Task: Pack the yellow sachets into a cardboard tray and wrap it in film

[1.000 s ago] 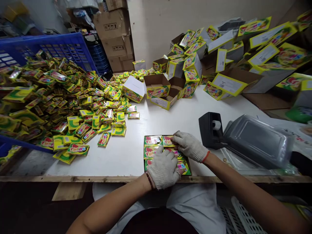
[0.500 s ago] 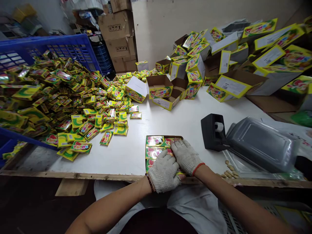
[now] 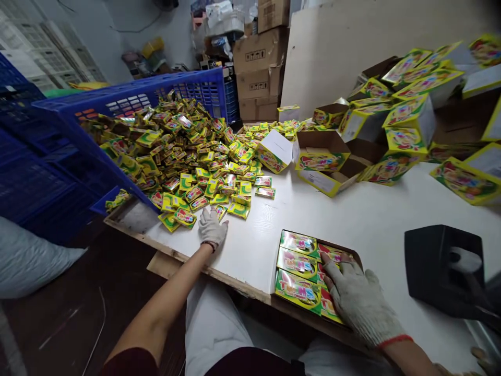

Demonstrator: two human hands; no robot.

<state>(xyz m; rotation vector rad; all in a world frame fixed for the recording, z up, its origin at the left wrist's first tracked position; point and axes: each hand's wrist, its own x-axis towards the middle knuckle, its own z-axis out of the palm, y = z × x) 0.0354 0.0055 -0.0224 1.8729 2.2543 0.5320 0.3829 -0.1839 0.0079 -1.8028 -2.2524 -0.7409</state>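
My left hand (image 3: 212, 228), in a white knit glove with a dark wristband, lies on the white table (image 3: 250, 256) at the edge of a heap of loose yellow foil packets (image 3: 188, 156). Its fingertips are at a packet, and it grips nothing I can see. My right hand (image 3: 360, 297), also gloved, rests with spread fingers on neat rows of packets in a shallow brown-rimmed tray (image 3: 298, 271). The hand hides the tray's right part.
A blue plastic crate (image 3: 136, 99) borders the heap on the far left. Open printed cartons (image 3: 323, 159) stand beyond the packets, with more piled at the right. A black tape dispenser (image 3: 442, 269) sits at the right. Stacked cardboard boxes (image 3: 258, 68) stand behind.
The view has swung left. My left hand has left the tray and moved out to the loose packets. My right hand stays on the tray's packets.
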